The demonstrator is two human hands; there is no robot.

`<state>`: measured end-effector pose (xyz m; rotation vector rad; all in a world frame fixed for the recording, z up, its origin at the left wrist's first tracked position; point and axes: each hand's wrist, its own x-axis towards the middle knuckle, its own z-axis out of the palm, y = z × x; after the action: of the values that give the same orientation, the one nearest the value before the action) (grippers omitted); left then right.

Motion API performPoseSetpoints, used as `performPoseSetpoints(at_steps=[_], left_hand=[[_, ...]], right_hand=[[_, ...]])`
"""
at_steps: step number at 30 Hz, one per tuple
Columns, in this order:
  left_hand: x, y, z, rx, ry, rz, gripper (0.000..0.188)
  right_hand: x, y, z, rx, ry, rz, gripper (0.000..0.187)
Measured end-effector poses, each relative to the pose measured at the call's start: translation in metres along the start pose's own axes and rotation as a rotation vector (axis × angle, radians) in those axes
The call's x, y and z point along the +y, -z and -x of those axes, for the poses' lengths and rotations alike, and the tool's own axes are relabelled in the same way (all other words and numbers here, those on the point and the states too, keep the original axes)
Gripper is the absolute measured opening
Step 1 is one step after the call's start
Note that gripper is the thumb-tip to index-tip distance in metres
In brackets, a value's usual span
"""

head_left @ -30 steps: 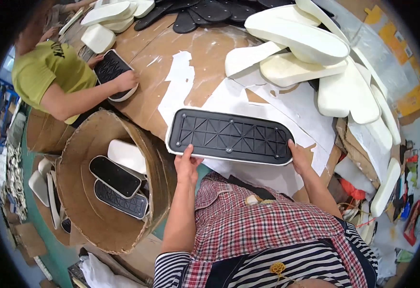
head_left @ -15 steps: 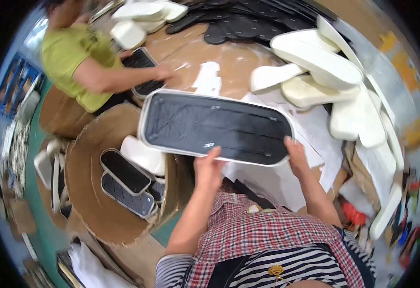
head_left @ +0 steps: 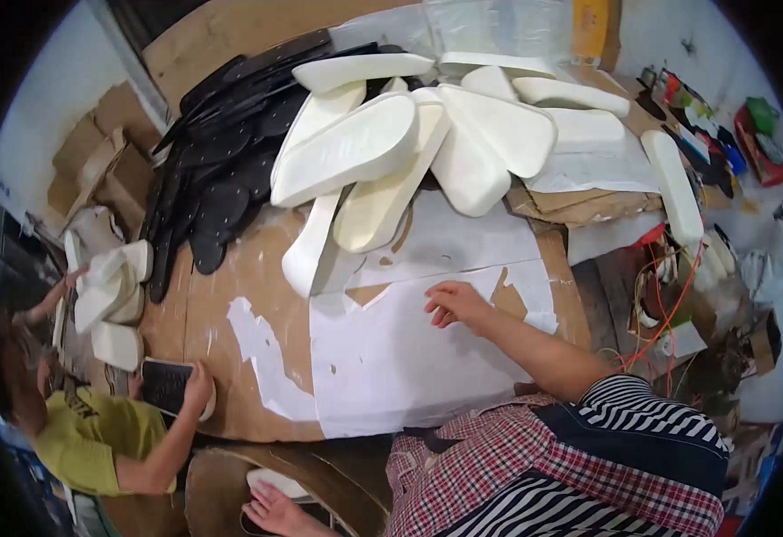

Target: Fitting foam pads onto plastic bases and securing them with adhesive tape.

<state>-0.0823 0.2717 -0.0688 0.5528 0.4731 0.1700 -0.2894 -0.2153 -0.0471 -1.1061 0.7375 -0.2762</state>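
Beneath the loosely curled, seemingly empty right hand (head_left: 459,304), see the broad surface (head_left: 202,309), with a heap of white pads (head_left: 351,161) farther out and a cardboard box (head_left: 212,488) down to the left. Inside that box, right by the spread, seemingly bare left hand (head_left: 275,512), note a white pad (head_left: 293,483), touching or not impossible to tell. Beware of a slide toward the right hand if knocked, given such loose, leaning stacking, and of scraped knuckles with the box so near the left.

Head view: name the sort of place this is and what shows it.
Likely a small workshop or factory bench: cream rounded pads heaped on a cardboard-topped table, a pile of black plates beside them, and a co-worker holding a black-faced pad.
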Motion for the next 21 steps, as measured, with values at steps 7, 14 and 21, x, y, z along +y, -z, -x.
performPoseSetpoints(at_steps=[7,14,21], left_hand=[[-0.172,-0.144,0.028,-0.645,0.006,-0.938,0.061],[-0.336,-0.294,0.061,-1.500,-0.743,-1.425,0.092],[-0.422,-0.364,0.083,-1.479,-0.623,-1.686,0.100]], right_hand=[[-0.020,0.079,-0.035,0.398,0.098,-0.261,0.037],[-0.063,0.069,-0.110,0.446,0.131,-0.272,0.064],[-0.108,0.028,-0.199,0.497,0.247,-0.279,0.071]])
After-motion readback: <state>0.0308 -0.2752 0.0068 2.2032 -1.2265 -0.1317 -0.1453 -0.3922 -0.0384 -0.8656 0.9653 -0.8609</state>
